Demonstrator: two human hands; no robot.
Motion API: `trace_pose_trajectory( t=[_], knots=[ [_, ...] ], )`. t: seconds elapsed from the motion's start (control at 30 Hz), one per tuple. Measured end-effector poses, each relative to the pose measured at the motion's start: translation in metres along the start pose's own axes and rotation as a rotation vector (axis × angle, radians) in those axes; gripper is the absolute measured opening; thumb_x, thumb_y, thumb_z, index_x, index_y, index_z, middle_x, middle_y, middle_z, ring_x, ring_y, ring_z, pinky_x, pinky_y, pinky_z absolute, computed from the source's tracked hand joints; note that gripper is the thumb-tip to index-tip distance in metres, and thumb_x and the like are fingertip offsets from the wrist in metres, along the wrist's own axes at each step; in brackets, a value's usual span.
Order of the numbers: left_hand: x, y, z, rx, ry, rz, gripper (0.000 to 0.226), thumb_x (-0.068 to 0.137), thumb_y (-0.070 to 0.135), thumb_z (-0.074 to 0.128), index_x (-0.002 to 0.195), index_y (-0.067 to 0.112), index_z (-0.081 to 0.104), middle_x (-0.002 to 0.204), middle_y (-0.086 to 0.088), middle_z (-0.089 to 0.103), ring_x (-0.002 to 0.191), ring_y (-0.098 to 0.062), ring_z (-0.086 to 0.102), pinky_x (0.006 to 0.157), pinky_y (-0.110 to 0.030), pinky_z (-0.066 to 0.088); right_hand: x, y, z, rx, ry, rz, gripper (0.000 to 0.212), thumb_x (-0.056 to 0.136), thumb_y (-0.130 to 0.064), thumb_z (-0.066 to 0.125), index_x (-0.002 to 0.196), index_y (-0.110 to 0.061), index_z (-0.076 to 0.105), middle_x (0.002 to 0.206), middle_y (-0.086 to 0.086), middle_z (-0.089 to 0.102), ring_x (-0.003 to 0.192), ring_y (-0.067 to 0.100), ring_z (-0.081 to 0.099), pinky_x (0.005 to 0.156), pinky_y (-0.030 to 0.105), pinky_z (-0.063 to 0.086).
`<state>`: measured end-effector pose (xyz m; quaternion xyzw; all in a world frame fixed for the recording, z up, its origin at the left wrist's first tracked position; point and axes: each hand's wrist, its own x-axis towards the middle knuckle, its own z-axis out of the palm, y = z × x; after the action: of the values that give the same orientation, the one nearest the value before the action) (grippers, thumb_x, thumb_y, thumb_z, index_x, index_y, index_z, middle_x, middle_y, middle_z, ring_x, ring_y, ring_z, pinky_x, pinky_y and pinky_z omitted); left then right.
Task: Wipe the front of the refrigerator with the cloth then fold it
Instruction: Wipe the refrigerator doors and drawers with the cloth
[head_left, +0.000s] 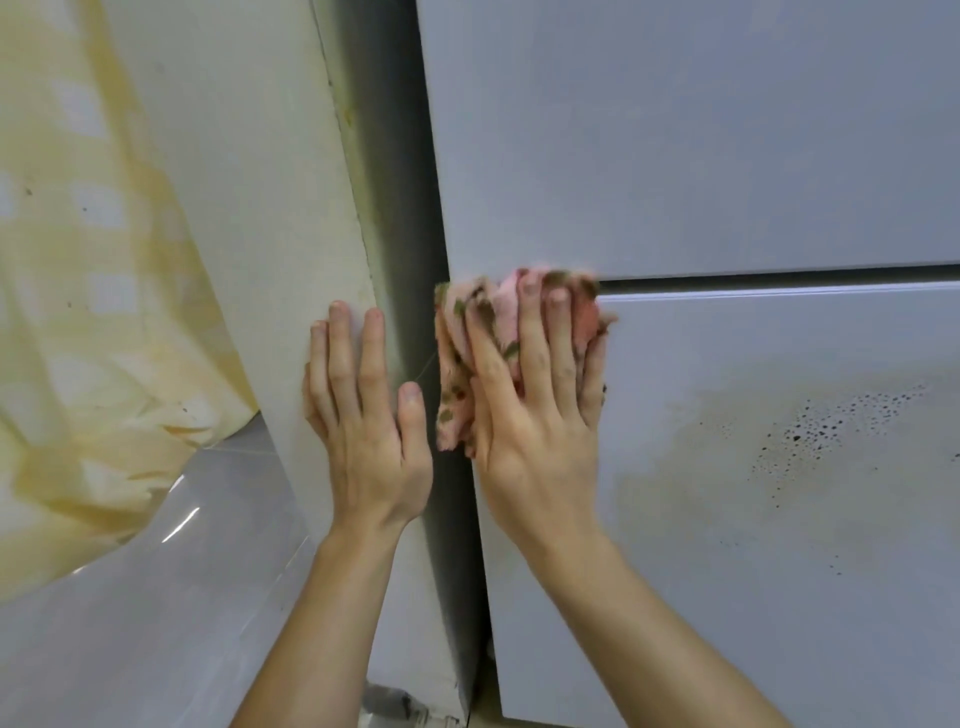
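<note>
The grey refrigerator front (701, 145) fills the right half of the view, split by a dark horizontal seam between an upper and a lower door. My right hand (540, 415) presses a bunched pink cloth with brown spots (467, 353) flat against the left edge of the lower door, just under the seam. The cloth sticks out above and to the left of my fingers. My left hand (363, 415) lies flat with its fingers apart on the pale wall panel (249, 182) beside the fridge and holds nothing.
A dark gap (400, 218) runs between the wall panel and the fridge. The lower door carries a yellowish stain with black specks (821, 431) at the right. A yellow patterned curtain (78, 312) hangs at the left over a glossy tiled floor (130, 597).
</note>
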<state>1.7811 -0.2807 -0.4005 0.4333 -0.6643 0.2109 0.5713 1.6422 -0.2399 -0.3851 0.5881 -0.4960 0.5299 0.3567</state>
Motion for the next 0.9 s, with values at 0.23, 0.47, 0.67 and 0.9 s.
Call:
trace_pose_trajectory(
  t=[0.23, 0.47, 0.67, 0.9],
  knots=[
    [-0.002, 0.002, 0.002, -0.01, 0.011, -0.008, 0.059, 0.108, 0.028, 0.029, 0.163, 0.007, 0.027, 0.172, -0.016, 0.017, 0.161, -0.035, 0.011, 0.128, -0.058, 0.014, -0.175, 0.054, 0.0, -0.092, -0.381, -0.306, 0.08, 0.083, -0.006, 0.07, 0.157, -0.02, 0.044, 0.174, 0.003, 0.019, 0.159, 0.021, 0.022, 0.132, 0.045, 0.005],
    [-0.004, 0.005, -0.001, -0.009, 0.014, -0.031, 0.058, 0.108, 0.027, 0.03, 0.163, 0.007, 0.027, 0.172, -0.015, 0.017, 0.161, -0.034, 0.011, 0.129, -0.056, 0.014, -0.112, 0.037, -0.008, -0.001, -0.28, -0.216, 0.061, 0.102, -0.017, 0.051, 0.161, -0.018, 0.038, 0.172, 0.004, 0.021, 0.161, 0.022, 0.017, 0.132, 0.046, 0.005],
    [-0.003, 0.005, -0.008, -0.035, -0.018, -0.027, 0.056, 0.11, 0.026, 0.027, 0.163, 0.009, 0.028, 0.173, -0.013, 0.017, 0.161, -0.031, 0.011, 0.13, -0.053, 0.014, 0.012, -0.002, -0.01, 0.033, -0.09, -0.07, 0.055, 0.11, -0.026, 0.046, 0.163, -0.019, 0.031, 0.171, 0.008, 0.014, 0.161, 0.028, 0.014, 0.131, 0.051, 0.006],
    [-0.007, 0.008, -0.008, -0.053, 0.001, -0.039, 0.055, 0.11, 0.025, 0.024, 0.162, 0.009, 0.03, 0.172, -0.013, 0.02, 0.161, -0.031, 0.013, 0.13, -0.048, 0.012, -0.139, 0.034, 0.006, -0.056, -0.471, -0.453, 0.068, 0.097, -0.027, 0.063, 0.16, -0.016, 0.04, 0.173, 0.002, 0.018, 0.162, 0.019, 0.009, 0.132, 0.044, 0.0]
  ],
)
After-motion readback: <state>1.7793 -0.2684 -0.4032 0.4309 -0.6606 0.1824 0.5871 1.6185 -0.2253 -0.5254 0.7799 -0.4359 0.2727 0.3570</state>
